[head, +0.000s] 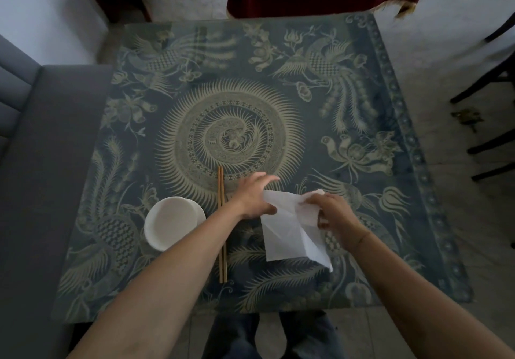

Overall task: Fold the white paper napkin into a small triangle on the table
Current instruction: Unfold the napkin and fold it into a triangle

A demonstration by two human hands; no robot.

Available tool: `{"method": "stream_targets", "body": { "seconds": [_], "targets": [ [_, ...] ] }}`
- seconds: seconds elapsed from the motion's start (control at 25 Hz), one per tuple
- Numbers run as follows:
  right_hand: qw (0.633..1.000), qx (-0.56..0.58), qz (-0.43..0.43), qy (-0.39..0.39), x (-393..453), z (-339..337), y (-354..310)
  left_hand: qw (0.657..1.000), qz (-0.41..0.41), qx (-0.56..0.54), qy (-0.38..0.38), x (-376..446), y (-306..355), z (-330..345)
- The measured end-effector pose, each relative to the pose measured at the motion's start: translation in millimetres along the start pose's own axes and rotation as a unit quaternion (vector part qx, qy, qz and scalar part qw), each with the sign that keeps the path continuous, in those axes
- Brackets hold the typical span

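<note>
The white paper napkin lies partly unfolded and creased on the blue patterned tablecloth, near the table's front right. My left hand rests at its upper left corner, thumb pressed on the paper and fingers stretched out flat. My right hand pinches the napkin's upper right part and lifts that edge off the table, so the paper bunches under the fingers. The napkin's lower end trails toward me and points down to the right.
A white bowl stands left of my left forearm. A pair of wooden chopsticks lies lengthwise between bowl and napkin, partly under my forearm. A grey sofa borders the table's left; dark chair legs stand at the right.
</note>
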State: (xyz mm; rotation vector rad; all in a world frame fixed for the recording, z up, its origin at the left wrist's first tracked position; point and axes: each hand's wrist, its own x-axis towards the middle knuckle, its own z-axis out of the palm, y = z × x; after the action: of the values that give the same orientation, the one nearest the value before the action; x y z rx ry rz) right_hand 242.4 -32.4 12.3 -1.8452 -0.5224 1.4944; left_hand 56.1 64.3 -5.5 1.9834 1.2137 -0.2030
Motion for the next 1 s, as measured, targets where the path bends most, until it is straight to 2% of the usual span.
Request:
{"method": "stream_targets", "body": {
  "seconds": [0.08,0.16,0.24,0.32,0.4,0.48,0.56,0.68,0.8,1.0],
  "targets": [
    [0.999,0.026,0.035,-0.002,-0.6,-11.1,-4.5,0.999,0.015,-0.02,-0.029,4.9,5.1,-0.7],
    [0.998,0.046,0.04,0.014,1.0,-23.8,-5.3,0.989,-0.003,-0.13,-0.064,0.6,4.0,-1.6],
    [0.996,0.072,0.049,-0.001,2.0,-34.0,-7.3,0.967,-0.02,-0.238,-0.089,-10.6,-2.8,-4.7],
    [0.993,0.074,0.074,-0.046,3.1,-39.2,-8.8,0.934,-0.071,-0.332,-0.114,-24.3,-14.7,-9.4],
    [0.992,0.062,0.09,-0.067,7.1,-39.1,-9.5,0.902,-0.126,-0.385,-0.147,-36.0,-26.6,-14.0],
    [0.995,0.036,0.068,-0.062,12.3,-32.2,-5.8,0.907,-0.147,-0.368,-0.141,-43.4,-35.7,-13.1],
    [0.999,-0.041,0.01,-0.02,17.7,-21.2,2.1,0.937,-0.143,-0.311,-0.073,-47.3,-40.6,-8.2],
    [0.987,-0.153,-0.04,0.032,26.5,-8.7,20.3,0.961,-0.127,-0.243,0.035,-46.9,-42.4,2.6],
    [0.954,-0.277,-0.086,0.074,27.4,-5.2,31.7,0.981,-0.113,-0.123,0.099,-41.3,-43.8,10.9],
    [0.901,-0.394,-0.158,0.088,26.9,-6.1,20.1,0.978,-0.054,-0.096,0.175,-44.0,-36.6,17.2]
  ]
}}
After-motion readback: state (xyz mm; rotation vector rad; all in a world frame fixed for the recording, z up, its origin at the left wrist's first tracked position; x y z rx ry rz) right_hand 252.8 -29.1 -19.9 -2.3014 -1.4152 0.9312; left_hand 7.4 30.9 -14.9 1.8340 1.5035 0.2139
